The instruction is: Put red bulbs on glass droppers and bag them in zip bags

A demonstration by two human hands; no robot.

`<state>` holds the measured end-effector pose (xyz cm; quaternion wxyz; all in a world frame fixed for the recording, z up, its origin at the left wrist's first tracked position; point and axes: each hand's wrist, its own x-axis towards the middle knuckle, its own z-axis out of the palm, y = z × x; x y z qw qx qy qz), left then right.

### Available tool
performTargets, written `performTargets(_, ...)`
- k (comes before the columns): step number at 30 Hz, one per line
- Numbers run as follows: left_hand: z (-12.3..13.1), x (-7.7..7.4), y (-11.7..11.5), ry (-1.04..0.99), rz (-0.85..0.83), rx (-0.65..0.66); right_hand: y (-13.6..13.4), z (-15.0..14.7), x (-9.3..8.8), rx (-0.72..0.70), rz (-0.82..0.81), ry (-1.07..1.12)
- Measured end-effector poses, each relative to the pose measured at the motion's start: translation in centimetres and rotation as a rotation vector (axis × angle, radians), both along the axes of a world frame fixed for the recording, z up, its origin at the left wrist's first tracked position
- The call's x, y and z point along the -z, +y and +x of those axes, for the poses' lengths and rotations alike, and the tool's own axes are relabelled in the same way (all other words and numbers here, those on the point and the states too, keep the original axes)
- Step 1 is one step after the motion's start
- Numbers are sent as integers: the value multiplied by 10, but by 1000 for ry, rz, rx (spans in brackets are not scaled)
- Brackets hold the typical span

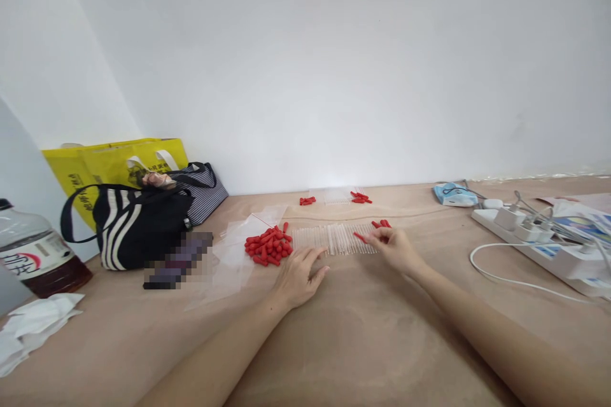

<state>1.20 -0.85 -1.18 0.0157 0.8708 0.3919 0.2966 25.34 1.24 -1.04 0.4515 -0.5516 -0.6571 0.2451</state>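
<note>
My right hand [395, 250] pinches a red rubber dropper bulb [359, 238] at the right end of a row of thin clear tubes [338, 240]. I cannot make out whether a tube is joined to that bulb. Just beyond those fingers lie a few more red bulbs [381, 224]. My left hand [300, 276] rests low on the table, fingers apart, its fingertips by the near left edge of the tubes. A heap of red bulbs [268, 246] sits left of it, partly on clear plastic bags [233, 252].
Near the wall are two small groups of red bulbs [308, 201] and more tubes [338, 196]. Bags [125, 222], a bottle [38, 254], a pixelated dark object [179, 262] and tissue [35, 324] stand or lie left. A power strip [539, 241], cables and a mask [454, 195] lie right.
</note>
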Motion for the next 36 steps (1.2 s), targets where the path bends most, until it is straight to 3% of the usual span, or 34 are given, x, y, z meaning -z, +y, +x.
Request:
performTargets(5,-1,-1,0,-19,12,90,-26,-52,9,-225,13,-29)
performTargets(9,1,-1,1,36,-22,163,-30,-60,11,-294,75,-139)
performTargets(13,1,-1,1,51,-2,121,-15,-51,3,-134,80,-317)
performTargets(16,1,-1,0,65,11,32,4,-46,-6,104,-57,-488)
performTargets(19,0,-1,-2,81,-1,-50,21,-49,-11,231,-167,-569)
performTargets(22,-1,-6,-4,61,-58,-36,31,-54,-11,256,-216,-592)
performTargets(29,-5,-13,-5,45,-207,243,38,-58,-11,269,-309,-651)
performTargets(36,-2,-5,-2,44,-214,257,41,-57,-12,289,-378,-700)
